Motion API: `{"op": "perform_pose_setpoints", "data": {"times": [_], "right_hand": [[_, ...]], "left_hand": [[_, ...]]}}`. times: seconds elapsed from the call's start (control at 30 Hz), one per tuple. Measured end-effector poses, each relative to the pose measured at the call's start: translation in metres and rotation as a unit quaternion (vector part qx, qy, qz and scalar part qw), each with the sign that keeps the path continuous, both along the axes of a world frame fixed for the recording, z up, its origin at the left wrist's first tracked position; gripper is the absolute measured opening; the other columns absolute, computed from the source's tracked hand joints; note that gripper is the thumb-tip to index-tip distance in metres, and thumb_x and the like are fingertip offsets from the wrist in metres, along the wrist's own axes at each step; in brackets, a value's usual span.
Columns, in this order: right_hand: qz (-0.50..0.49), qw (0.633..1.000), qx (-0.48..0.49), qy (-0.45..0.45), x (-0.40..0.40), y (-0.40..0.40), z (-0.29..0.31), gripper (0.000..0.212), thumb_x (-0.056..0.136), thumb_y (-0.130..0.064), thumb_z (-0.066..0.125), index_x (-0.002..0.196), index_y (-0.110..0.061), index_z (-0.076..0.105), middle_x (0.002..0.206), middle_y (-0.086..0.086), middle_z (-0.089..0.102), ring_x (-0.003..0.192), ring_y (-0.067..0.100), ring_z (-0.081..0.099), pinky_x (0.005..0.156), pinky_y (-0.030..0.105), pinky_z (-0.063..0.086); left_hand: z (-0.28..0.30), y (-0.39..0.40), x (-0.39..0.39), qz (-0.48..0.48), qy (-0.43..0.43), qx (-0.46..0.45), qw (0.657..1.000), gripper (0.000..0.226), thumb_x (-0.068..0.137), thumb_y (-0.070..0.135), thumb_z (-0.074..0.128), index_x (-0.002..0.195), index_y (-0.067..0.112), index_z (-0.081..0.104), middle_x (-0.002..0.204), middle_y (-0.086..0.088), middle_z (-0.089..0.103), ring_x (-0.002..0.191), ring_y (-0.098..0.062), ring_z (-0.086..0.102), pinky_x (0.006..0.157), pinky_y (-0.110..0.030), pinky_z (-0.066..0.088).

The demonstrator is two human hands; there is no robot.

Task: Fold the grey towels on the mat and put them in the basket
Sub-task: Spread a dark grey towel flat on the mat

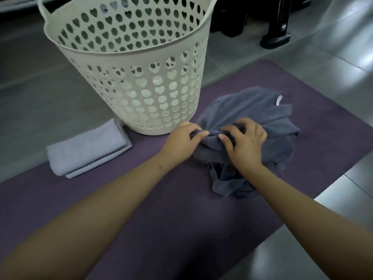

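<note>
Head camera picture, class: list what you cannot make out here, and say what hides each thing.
1. Inside of the basket: its floor is hidden by its own front wall, so any towels inside cannot be seen.
2. Dark grey heap: crumpled, partly under the left hand and right hand; how many towels it holds cannot be told.
3. Basket rim: cut off by the top edge.
4. Mat: near end cut off by the bottom edge.

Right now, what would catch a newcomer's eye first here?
Both hands, the left hand and the right hand, grip a crumpled dark grey towel on the purple mat. Behind them stands a tall cream basket with heart-shaped holes; to its left lies a folded light grey towel.
</note>
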State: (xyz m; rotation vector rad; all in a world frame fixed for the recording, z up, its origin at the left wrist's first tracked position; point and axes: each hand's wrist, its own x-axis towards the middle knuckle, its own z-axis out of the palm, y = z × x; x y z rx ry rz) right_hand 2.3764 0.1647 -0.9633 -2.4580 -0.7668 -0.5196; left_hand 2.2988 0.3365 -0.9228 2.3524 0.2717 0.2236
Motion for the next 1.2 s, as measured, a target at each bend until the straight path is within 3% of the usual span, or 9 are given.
{"op": "perform_pose_setpoints", "data": {"times": [0.13, 0.27, 0.5, 0.73, 0.87, 0.93, 1.0, 1.1, 1.2], "right_hand": [[0.138, 0.99, 0.007, 0.02, -0.04, 0.04, 0.004, 0.033, 0.092, -0.046, 0.045, 0.089, -0.02, 0.065, 0.098, -0.003, 0.064, 0.105, 0.02, 0.046, 0.097, 0.037, 0.024], [0.242, 0.968, -0.018, 0.066, -0.09, 0.089, 0.002, 0.043, 0.093, -0.049, 0.039, 0.075, -0.016, 0.058, 0.073, -0.002, 0.06, 0.078, 0.023, 0.055, 0.081, 0.033, 0.03], [0.447, 0.847, -0.075, 0.277, -0.195, 0.154, -0.017, 0.031, 0.094, -0.039, 0.052, 0.081, -0.011, 0.05, 0.067, 0.005, 0.056, 0.059, 0.019, 0.052, 0.057, 0.037, 0.042], [0.493, 0.809, -0.156, 0.279, -0.243, 0.149, -0.016, 0.036, 0.094, -0.041, 0.05, 0.073, -0.012, 0.048, 0.062, -0.003, 0.045, 0.06, 0.016, 0.046, 0.061, 0.035, 0.039], [0.455, 0.776, -0.275, 0.34, -0.249, 0.131, -0.028, 0.051, 0.093, -0.055, 0.039, 0.057, -0.019, 0.04, 0.057, -0.003, 0.046, 0.061, 0.017, 0.051, 0.068, 0.034, 0.042], [0.396, 0.789, -0.305, 0.358, -0.245, 0.125, -0.038, 0.061, 0.089, -0.067, 0.024, 0.058, -0.02, 0.046, 0.061, -0.004, 0.05, 0.064, 0.015, 0.052, 0.079, 0.038, 0.044], [0.363, 0.857, -0.243, 0.272, -0.238, 0.122, -0.05, 0.072, 0.086, -0.074, 0.015, 0.072, -0.02, 0.062, 0.075, -0.004, 0.056, 0.072, 0.016, 0.055, 0.08, 0.04, 0.048], [0.26, 0.936, -0.184, 0.149, -0.215, 0.126, -0.067, 0.049, 0.089, -0.052, 0.041, 0.11, -0.015, 0.065, 0.111, 0.011, 0.056, 0.1, 0.035, 0.053, 0.088, 0.045, 0.043], [0.166, 0.928, -0.247, 0.224, -0.191, 0.131, -0.07, 0.051, 0.091, -0.047, 0.052, 0.136, -0.024, 0.045, 0.143, 0.014, 0.029, 0.127, 0.04, 0.029, 0.106, 0.05, 0.025]], "left_hand": [[0.018, 0.044, -0.077, 0.056, 0.009, 0.038, 0.998, 0.02, 0.093, 0.026, 0.058, 0.088, 0.011, 0.068, 0.084, 0.005, 0.058, 0.083, -0.01, 0.051, 0.07, -0.009, 0.035], [0.023, 0.095, -0.176, 0.212, 0.018, 0.06, 0.975, 0.018, 0.095, 0.021, 0.055, 0.086, 0.011, 0.066, 0.083, 0.005, 0.056, 0.085, -0.012, 0.05, 0.071, -0.014, 0.03], [0.005, 0.131, -0.337, 0.341, 0.096, 0.058, 0.934, 0.021, 0.098, 0.024, 0.049, 0.087, 0.01, 0.061, 0.087, -0.003, 0.053, 0.083, -0.015, 0.047, 0.065, -0.021, 0.028], [-0.029, 0.103, -0.387, 0.441, 0.101, -0.039, 0.891, 0.045, 0.101, 0.031, 0.039, 0.065, 0.004, 0.041, 0.075, -0.004, 0.041, 0.071, -0.02, 0.042, 0.064, -0.028, 0.025], [-0.058, 0.092, -0.386, 0.404, 0.238, -0.035, 0.882, 0.052, 0.101, 0.038, 0.037, 0.059, 0.008, 0.039, 0.067, -0.006, 0.045, 0.065, -0.024, 0.047, 0.059, -0.032, 0.03], [-0.071, 0.091, -0.385, 0.376, 0.297, -0.028, 0.878, 0.049, 0.1, 0.041, 0.038, 0.062, 0.011, 0.042, 0.07, -0.006, 0.051, 0.069, -0.026, 0.054, 0.056, -0.031, 0.034], [-0.082, 0.09, -0.382, 0.358, 0.295, -0.013, 0.886, 0.04, 0.099, 0.04, 0.042, 0.07, 0.013, 0.05, 0.098, -0.007, 0.055, 0.087, -0.027, 0.057, 0.068, -0.031, 0.043], [-0.09, 0.091, -0.374, 0.324, 0.306, -0.002, 0.895, 0.035, 0.098, 0.042, 0.044, 0.092, 0.014, 0.065, 0.136, -0.003, 0.04, 0.119, -0.03, 0.042, 0.099, -0.041, 0.038], [-0.095, 0.093, -0.368, 0.254, 0.345, 0.049, 0.902, 0.043, 0.098, 0.048, 0.039, 0.092, 0.02, 0.072, 0.147, 0.003, 0.036, 0.134, -0.025, 0.023, 0.11, -0.043, 0.018]]}}
